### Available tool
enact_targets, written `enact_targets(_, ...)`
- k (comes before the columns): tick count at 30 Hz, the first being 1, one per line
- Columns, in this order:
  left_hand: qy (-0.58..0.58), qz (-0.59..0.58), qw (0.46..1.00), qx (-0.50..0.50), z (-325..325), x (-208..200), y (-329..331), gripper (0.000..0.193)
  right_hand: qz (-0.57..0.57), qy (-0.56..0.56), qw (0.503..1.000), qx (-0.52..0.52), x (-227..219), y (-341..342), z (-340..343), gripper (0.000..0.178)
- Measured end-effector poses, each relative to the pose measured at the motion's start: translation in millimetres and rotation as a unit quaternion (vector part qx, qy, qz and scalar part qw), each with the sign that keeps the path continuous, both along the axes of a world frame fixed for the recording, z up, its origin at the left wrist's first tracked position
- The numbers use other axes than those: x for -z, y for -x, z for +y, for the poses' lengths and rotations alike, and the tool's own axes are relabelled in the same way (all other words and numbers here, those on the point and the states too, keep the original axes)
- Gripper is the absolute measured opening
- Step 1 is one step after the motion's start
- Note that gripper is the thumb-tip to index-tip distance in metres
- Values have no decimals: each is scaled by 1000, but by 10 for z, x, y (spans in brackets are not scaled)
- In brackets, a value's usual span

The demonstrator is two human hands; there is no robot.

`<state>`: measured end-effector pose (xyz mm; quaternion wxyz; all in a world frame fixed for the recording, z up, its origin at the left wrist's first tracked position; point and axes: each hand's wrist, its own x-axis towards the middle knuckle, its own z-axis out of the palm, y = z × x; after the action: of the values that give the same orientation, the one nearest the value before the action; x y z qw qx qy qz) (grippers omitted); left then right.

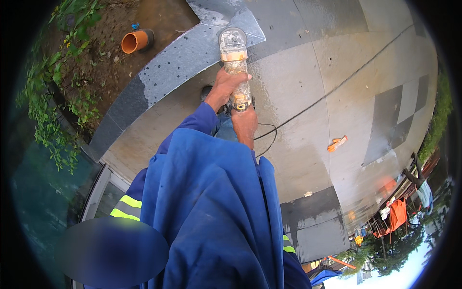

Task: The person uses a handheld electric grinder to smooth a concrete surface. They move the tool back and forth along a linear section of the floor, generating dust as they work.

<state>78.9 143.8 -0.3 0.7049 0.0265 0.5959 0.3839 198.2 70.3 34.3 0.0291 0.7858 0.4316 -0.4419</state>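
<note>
An angle grinder [234,57], its body smeared with pale slurry, points away from me. Its round head lies over the light grey, speckled stone slab [190,58] near that slab's far corner. My left hand [224,86] is wrapped round the middle of the tool's body, thumb across the top. Behind it, my right hand [245,124] grips the rear end, close to the cable. The underside of the disc is hidden by the head. A black cable [308,111] runs from near my right hand toward the upper right over the paving.
Left of the slab is a soil bed with an orange pipe [135,42] and leafy plants [60,130]. An orange-and-white glove [337,143] lies on the wet paving [293,159] to the right. Orange and blue cloths [397,214] hang at the far lower right.
</note>
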Motion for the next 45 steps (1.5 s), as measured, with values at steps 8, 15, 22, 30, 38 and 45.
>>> enact_targets(8,-58,26,997,54,-21,77,-540,58,21,-33,995,95,-38,-329,-199,35)
enact_targets(15,-16,38,999,33,18,-40,-222,55,13,-10,999,41,76,-135,-187,43)
enact_targets(22,-19,28,999,22,-256,-46,-87,57,25,-10,999,48,42,8,-411,44)
enact_targets(30,-41,47,997,54,64,9,-141,58,41,-36,996,69,120,-25,-170,39)
enact_targets(38,-49,31,998,40,-122,94,-199,60,45,-12,994,99,82,-42,-329,42)
enact_targets(45,-24,33,998,55,69,30,-101,59,26,-24,997,63,162,-9,-186,43)
